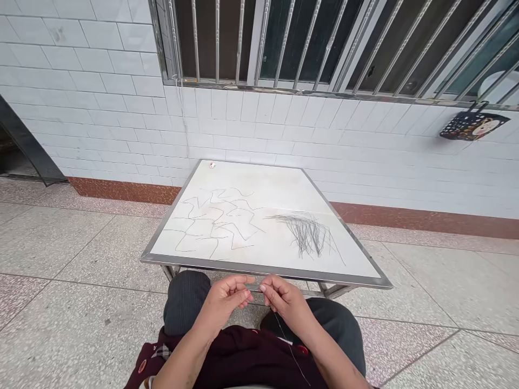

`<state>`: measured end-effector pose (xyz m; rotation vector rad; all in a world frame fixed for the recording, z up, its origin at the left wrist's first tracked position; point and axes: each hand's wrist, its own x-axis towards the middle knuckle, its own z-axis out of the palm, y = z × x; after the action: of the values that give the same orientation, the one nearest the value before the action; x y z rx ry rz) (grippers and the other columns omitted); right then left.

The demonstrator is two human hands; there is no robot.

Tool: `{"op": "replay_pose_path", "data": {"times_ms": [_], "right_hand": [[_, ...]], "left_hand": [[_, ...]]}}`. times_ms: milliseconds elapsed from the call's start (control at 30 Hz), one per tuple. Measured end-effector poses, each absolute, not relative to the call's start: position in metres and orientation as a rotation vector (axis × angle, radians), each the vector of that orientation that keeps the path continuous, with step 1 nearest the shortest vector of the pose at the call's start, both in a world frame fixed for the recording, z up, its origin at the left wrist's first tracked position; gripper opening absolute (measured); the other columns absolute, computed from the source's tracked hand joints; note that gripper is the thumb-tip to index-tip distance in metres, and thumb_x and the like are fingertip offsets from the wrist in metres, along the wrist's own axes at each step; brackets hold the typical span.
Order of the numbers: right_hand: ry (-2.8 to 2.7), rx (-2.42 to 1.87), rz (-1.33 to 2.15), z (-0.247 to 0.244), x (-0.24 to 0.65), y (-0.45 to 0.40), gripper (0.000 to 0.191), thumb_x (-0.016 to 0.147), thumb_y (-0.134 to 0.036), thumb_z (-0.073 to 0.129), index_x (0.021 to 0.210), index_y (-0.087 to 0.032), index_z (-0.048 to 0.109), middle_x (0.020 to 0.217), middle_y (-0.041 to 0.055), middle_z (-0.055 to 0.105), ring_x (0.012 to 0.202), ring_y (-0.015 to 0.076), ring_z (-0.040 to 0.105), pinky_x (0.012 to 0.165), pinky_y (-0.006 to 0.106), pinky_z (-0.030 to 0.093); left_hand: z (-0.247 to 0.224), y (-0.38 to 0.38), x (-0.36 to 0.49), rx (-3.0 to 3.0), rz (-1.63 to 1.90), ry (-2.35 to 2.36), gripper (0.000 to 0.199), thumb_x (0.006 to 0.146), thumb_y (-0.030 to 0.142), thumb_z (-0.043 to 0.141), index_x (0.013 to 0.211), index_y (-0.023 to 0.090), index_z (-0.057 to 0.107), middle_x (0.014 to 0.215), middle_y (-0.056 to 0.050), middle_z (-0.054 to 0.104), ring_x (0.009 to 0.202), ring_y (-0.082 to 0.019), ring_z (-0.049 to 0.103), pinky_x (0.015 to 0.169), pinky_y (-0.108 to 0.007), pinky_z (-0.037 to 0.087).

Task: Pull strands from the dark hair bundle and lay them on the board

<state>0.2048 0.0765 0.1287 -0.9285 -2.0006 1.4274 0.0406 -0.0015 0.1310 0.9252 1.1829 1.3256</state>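
Observation:
My right hand (283,298) pinches a thin wire (291,348) between thumb and forefinger; its long end trails down over my lap. Close by on the left, my left hand (229,296) has its fingers curled and the thumb near the forefinger, which wears a tan strip near its tip. Whatever lies in those left fingers is too small to make out. Both hands hover before the near edge of a white table (279,186). Several bent, wavy wires (219,221) are scattered across its left half, and a loose bunch of straighter dark wires (308,235) lies on the right.
A small red-and-white item (212,165) rests at the table's far left corner. Behind stands a white tiled wall (243,129) with a barred window (300,43). A patterned bag (472,125) hangs at right. My knees (186,302) are under the table's front edge.

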Motion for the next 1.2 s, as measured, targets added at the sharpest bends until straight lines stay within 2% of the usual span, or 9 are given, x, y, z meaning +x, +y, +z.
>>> {"op": "replay_pose_path", "data": {"times_ms": [367,900,1200], "right_hand": [[-1.82,-0.998,1.583,0.117,0.202,0.084,0.027,0.085,-0.046,0.051,0.075,-0.021,0.053,0.056,-0.0055,0.051,0.039,0.006,0.034,0.039,0.019,0.025],[-1.724,-1.042,1.579,0.111,0.209,0.103,0.03,0.083,-0.049,0.053,0.075,-0.02,0.054,0.057,-0.005,0.049,0.041,0.0059,0.034,0.039,0.019,0.024],[-1.301,-1.024,1.545,0.128,0.223,0.117,0.029,0.077,-0.048,0.063,0.077,-0.02,0.055,0.058,-0.0057,0.047,0.041,0.0038,0.03,0.037,0.017,0.022]], "left_hand": [[0.13,-0.002,0.034,0.921,1.339,1.161,0.041,0.076,0.023,0.064,0.115,0.016,0.06,0.07,0.0,0.062,0.062,-0.01,0.05,0.063,-0.024,0.04],[0.124,0.003,0.028,0.913,1.332,1.213,0.041,0.076,0.025,0.063,0.117,0.019,0.06,0.071,0.0,0.062,0.064,-0.011,0.05,0.065,-0.025,0.039],[0.119,0.005,0.024,0.785,1.465,1.273,0.034,0.077,0.029,0.063,0.11,0.019,0.063,0.073,0.0,0.061,0.066,-0.011,0.05,0.066,-0.025,0.04]]}}
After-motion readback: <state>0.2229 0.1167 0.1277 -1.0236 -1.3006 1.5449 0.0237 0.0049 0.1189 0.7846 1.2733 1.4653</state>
